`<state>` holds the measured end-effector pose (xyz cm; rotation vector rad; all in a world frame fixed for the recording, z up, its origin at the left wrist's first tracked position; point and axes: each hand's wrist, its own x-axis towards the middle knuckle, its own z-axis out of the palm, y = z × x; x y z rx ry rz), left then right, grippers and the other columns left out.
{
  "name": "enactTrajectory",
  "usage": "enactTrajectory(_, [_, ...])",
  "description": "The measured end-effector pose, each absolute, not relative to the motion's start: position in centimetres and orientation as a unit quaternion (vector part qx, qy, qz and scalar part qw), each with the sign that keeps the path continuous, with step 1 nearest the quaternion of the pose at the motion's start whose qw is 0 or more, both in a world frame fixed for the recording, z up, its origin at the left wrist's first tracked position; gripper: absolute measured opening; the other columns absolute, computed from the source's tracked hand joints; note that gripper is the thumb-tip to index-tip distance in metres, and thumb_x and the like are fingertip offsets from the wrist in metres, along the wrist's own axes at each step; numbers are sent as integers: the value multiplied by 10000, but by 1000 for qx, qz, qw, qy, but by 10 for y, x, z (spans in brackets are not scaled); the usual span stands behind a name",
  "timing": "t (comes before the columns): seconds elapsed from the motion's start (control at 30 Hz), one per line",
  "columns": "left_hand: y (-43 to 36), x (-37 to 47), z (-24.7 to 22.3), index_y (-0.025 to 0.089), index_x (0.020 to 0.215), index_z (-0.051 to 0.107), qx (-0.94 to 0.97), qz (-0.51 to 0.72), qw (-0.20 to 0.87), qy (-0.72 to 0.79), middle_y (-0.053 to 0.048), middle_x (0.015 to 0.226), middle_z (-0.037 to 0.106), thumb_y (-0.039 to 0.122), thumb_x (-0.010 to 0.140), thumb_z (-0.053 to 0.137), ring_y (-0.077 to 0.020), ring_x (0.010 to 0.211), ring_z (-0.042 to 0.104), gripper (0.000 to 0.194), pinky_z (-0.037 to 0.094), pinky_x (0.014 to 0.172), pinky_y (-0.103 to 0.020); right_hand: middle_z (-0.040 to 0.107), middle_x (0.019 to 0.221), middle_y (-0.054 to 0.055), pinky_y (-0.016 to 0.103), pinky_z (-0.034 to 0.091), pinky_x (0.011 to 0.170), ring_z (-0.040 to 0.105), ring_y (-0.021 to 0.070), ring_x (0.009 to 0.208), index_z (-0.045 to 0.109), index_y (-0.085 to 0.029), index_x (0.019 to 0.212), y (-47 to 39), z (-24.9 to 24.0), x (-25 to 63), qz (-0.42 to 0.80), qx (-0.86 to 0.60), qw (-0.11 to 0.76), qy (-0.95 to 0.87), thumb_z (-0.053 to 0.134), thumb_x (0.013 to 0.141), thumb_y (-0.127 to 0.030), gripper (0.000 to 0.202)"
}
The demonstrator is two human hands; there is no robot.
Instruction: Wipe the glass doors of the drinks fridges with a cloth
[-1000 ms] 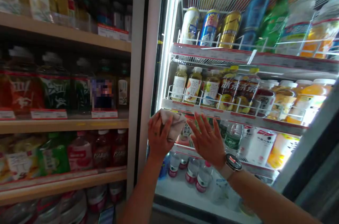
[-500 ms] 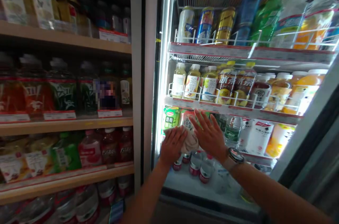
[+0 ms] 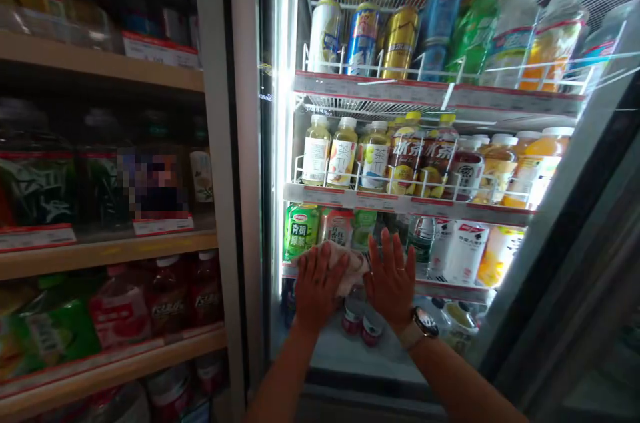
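A pale, crumpled cloth (image 3: 350,266) lies against the glass front of a lit drinks fridge. My left hand (image 3: 319,283) presses it there, its palm and fingers over the cloth's left part. To the right, my right hand (image 3: 391,280) is spread upward at the glass, close beside the cloth's edge, with a watch (image 3: 425,321) on that wrist. Behind the hands are a green drink carton (image 3: 300,230), a reddish carton (image 3: 336,226) and small bottles with dark pink labels (image 3: 371,328), partly covered by the hands.
Fridge shelves hold cans (image 3: 325,33), tea bottles (image 3: 316,153) and white cartons (image 3: 465,250) behind wire rails. At the left stands a wooden shelf unit (image 3: 100,253) with bottled drinks. A dark door frame (image 3: 550,210) slants along the right.
The view has swung right, so shelves appear further left. My right hand has come lower across the glass, its fingers now more upright. The left hand stays on the cloth, shifted slightly right.
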<state>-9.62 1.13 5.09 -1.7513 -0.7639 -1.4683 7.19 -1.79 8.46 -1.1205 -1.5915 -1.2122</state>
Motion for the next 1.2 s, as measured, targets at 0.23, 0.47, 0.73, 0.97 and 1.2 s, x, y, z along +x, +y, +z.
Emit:
enactTrajectory(0.23, [27, -149, 73, 247, 1517, 261, -524, -682, 283, -425, -53, 1620, 145, 213, 929, 430, -293, 1491, 121, 613, 152, 1211, -533, 281, 1573, 105, 498, 73, 1225, 169, 264, 1489, 193, -193, 1542, -20, 86, 70, -460, -454, 425, -634, 478, 929, -288, 682])
enactTrajectory(0.47, [4, -66, 36, 243, 1506, 291, -639, -596, 342, -346, -92, 1618, 120, 292, 967, 371, -324, 1484, 118, 547, 164, 1193, -545, 241, 1592, 97, 485, 74, 1217, 162, 249, 1492, 204, -194, 1536, -19, 86, 72, -460, -446, 429, -637, 406, 947, -284, 629])
enactTrajectory(0.73, [16, -136, 37, 273, 1500, 299, -666, -548, 390, -322, -72, 1588, 228, 103, 891, 439, -258, 1461, 233, 648, 261, 1185, -461, 277, 1581, 96, 479, 83, 1219, 188, 239, 1487, 206, -203, 1535, -20, 86, 72, -458, -453, 427, -635, 469, 930, -282, 664])
enactTrajectory(0.97, [20, -140, 39, 261, 1519, 242, -564, -631, 306, -437, -70, 1622, 120, 154, 906, 428, -288, 1485, 145, 649, 172, 1201, -535, 203, 1604, 84, 478, 60, 1219, 143, 235, 1496, 184, -197, 1538, -20, 87, 70, -462, -451, 427, -633, 435, 941, -283, 654])
enactTrajectory(1.2, [0, -59, 3, 292, 1474, 370, -633, -602, 306, -379, -103, 1624, 94, 275, 931, 476, -363, 1477, 138, 554, 204, 1161, -604, 288, 1579, 101, 475, 83, 1215, 182, 234, 1488, 185, -203, 1539, -18, 86, 71, -465, -456, 426, -627, 429, 948, -294, 646])
